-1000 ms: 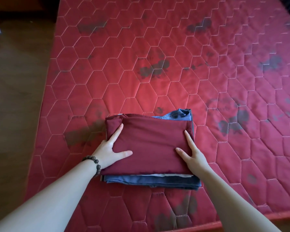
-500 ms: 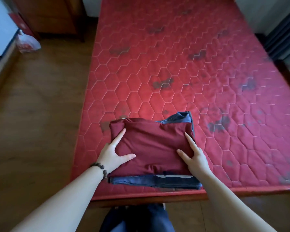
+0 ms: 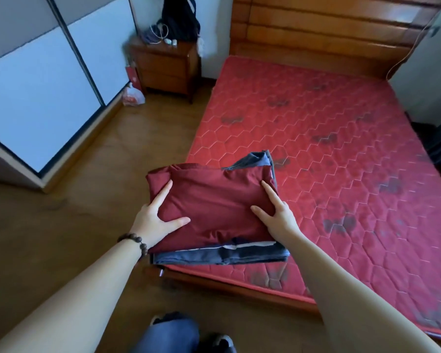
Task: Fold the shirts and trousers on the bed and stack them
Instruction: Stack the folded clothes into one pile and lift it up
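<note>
A stack of folded clothes has a dark red garment (image 3: 214, 200) on top, a white layer under it and blue jeans (image 3: 222, 256) at the bottom. It is held up over the near left corner of the red quilted mattress (image 3: 341, 149), partly past the bed's edge. My left hand (image 3: 153, 220) grips the stack's left side, with thumb and index finger on top. My right hand (image 3: 278, 215) grips the right side the same way. The other fingers of both hands are hidden by the stack.
A wooden headboard (image 3: 329, 29) stands at the far end of the bed. Left of it is a wooden nightstand (image 3: 168, 70) with a dark bag (image 3: 180, 19) above it. A sliding-door wardrobe (image 3: 36, 85) lines the left wall. My legs (image 3: 168, 332) are at the bottom.
The stack has come up off the mattress and moved toward the bed's near left corner in both hands. My view has pulled back and tilted up to show the room.
</note>
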A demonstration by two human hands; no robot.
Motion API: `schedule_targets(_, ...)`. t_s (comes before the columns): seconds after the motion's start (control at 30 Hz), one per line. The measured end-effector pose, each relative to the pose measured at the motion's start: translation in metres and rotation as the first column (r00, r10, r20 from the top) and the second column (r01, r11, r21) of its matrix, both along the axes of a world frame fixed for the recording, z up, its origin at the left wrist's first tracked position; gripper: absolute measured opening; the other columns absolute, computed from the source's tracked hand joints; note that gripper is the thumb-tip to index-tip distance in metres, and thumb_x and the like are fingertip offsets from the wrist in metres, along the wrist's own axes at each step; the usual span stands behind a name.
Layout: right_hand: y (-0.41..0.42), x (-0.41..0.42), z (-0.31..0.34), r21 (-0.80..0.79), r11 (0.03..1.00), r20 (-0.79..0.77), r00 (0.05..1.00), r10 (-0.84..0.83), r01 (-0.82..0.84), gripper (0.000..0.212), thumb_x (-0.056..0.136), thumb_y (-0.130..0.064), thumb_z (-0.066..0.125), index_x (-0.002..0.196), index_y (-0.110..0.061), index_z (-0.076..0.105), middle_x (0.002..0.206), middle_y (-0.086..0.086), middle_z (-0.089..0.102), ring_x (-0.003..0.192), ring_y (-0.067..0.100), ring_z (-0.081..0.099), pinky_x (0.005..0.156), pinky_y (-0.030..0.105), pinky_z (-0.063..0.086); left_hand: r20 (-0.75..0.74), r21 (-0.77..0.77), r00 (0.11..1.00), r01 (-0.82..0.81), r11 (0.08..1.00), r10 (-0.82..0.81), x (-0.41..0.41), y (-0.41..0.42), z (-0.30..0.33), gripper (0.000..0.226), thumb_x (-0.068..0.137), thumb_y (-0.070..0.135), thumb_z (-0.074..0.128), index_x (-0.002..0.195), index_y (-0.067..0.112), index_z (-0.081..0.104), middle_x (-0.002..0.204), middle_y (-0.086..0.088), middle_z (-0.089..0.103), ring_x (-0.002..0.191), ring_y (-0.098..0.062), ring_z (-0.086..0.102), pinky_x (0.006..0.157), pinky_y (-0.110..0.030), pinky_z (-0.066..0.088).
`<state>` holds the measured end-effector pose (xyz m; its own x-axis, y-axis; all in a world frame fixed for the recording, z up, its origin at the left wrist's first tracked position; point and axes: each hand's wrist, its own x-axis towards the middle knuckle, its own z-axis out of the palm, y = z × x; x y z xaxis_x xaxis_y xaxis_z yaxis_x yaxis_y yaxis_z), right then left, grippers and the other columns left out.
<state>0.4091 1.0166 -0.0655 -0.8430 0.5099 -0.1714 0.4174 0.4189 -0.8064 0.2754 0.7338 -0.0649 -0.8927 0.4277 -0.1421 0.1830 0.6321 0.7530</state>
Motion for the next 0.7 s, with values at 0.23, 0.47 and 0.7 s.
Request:
schedule_targets(0.23, -0.053, -0.052, 0.011, 0.009, 0.998, -0.010, 0.998, 0.068, -0.067, 0.068, 0.083, -0.049, 0.067, 0.132, -0.070, 0.024, 0.109, 0.003, 0.048, 0.094, 0.017, 0.051, 0.085, 0.025, 0.038, 0.030, 0.016, 0.997, -0.068, 0.998, 0.067, -0.033, -0.062, 0.015, 0.100, 0.060, 0.062, 0.079, 0.137, 0.069, 0.016, 0.134, -0.006, 0.053, 0.118, -0.022, 0.055, 0.103, -0.040, 0.046)
schedule_targets(0.47, -0.138, -0.160, -0.007, 0.011, 0.996, -0.002, 0.996, 0.089, -0.089, 0.069, 0.082, -0.051, 0.067, 0.132, -0.070, 0.024, 0.117, 0.005, 0.051, 0.098, 0.017, 0.053, 0.091, 0.027, 0.042, 0.076, 0.011, 0.994, -0.074, 0.997, 0.073, -0.136, -0.149, -0.002, 0.100, 0.058, 0.066, 0.077, 0.135, 0.071, 0.014, 0.133, -0.003, 0.054, 0.119, -0.020, 0.055, 0.103, -0.041, 0.045)
schedule_targets(0.7, -0.242, -0.286, -0.017, -0.020, 0.999, 0.007, 0.999, 0.035, -0.035, 0.067, 0.082, -0.054, 0.066, 0.129, -0.073, 0.022, 0.122, 0.005, 0.051, 0.102, 0.018, 0.056, 0.092, 0.032, 0.048, 0.095, -0.036, 0.995, -0.010, 0.999, 0.014, -0.281, -0.244, -0.004, 0.101, 0.059, 0.066, 0.077, 0.136, 0.070, 0.013, 0.128, -0.004, 0.057, 0.114, -0.020, 0.057, 0.100, -0.040, 0.047)
